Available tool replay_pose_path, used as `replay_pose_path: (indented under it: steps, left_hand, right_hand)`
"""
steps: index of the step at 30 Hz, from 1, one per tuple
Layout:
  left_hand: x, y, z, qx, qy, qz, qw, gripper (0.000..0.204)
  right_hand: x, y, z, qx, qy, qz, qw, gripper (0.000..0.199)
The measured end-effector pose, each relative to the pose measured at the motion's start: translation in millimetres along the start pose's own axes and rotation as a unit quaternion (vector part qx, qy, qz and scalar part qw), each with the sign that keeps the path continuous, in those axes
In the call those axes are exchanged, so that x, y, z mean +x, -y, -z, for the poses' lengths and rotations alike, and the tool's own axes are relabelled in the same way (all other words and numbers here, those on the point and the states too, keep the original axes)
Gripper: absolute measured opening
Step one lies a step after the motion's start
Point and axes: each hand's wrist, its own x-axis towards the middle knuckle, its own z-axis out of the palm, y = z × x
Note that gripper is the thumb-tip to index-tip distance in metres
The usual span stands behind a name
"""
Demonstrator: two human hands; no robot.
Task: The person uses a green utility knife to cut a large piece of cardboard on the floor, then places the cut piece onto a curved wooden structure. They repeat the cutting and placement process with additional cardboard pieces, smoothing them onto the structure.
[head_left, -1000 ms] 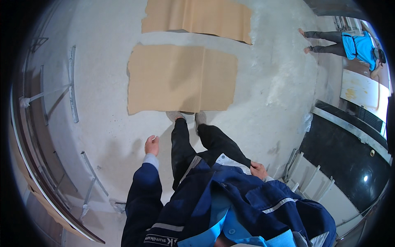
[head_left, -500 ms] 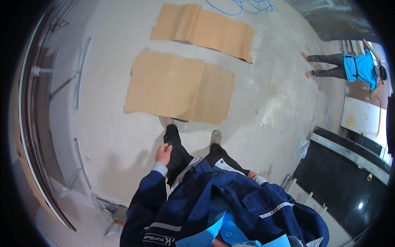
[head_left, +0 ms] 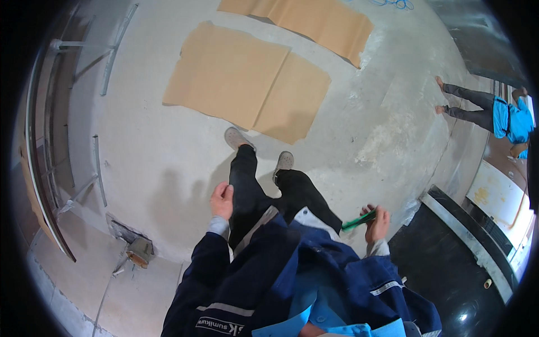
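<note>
My right hand (head_left: 379,223) is closed round a slim green-and-black tool (head_left: 359,219), held out beside my right thigh. Its exact kind is hard to make out. By my left thigh hangs my left hand (head_left: 222,200), its fingers loosely bent and apart, with nothing seen in it. In front of my feet a large sheet of brown paper (head_left: 230,73) lies on the floor, creased across its right part. Beyond it lies a second brown sheet (head_left: 320,25), rippled and partly cut off by the picture's upper edge.
A person in a blue shirt (head_left: 510,119) stands at the far right. Nearer on the right is a dark glossy panel (head_left: 449,264). Metal framing (head_left: 115,50) runs along the left, with a floor recess (head_left: 129,238) below it. Blue cord (head_left: 396,3) lies at the far edge.
My right hand has come up into view with the green-and-black tool. My feet have moved a little, and the sheets sit higher in the picture. The other person's raised arm is lower.
</note>
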Motion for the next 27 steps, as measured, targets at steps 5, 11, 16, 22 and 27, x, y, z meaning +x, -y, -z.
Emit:
replay_pose_path:
  steps: [5,11,16,22,27]
  left_hand:
    - [147,92,3,0.017,0.017,0.082,0.996,0.037]
    - [390,197,-22,0.227,0.048,0.082,0.969,0.052]
    - [507,218,-63,0.096,0.03,0.234,0.967,0.07]
    - [577,245,-87,-0.128,-0.018,0.227,0.965,0.069]
    - [608,262,-82,-0.228,0.002,0.187,0.956,0.051]
  right_hand:
    - [186,-13,-158,0.109,0.099,-0.115,0.982,0.025]
    - [383,-196,-293,-0.183,0.198,-0.202,0.942,0.02]
    - [493,-311,-326,-0.244,-0.025,-0.127,0.961,0.033]
    - [586,-383,-360,-0.227,-0.046,-0.026,0.973,0.093]
    - [622,-406,-377,-0.272,-0.03,0.017,0.962,0.062]
